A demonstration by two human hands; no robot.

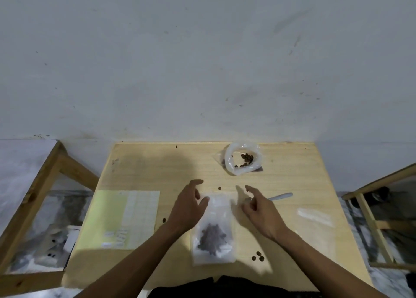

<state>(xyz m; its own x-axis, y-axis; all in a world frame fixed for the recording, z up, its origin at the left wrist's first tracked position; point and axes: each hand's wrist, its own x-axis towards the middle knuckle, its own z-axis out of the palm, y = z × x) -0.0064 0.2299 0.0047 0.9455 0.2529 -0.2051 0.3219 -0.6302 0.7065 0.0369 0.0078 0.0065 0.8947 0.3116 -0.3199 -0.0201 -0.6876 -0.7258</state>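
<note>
the small clear plastic bag of dark beans [212, 237] lies on the pale wooden table [157, 169], long axis pointing away, far end between the open, empty left grip [189, 205] and right grip [261, 212], the left nearer.

pouch [212, 230] between hands — spoon [280, 196] beyond

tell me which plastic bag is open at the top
The far bag, its mouth rolled wide around brown pellets; the near filled bag lies flat.
</note>
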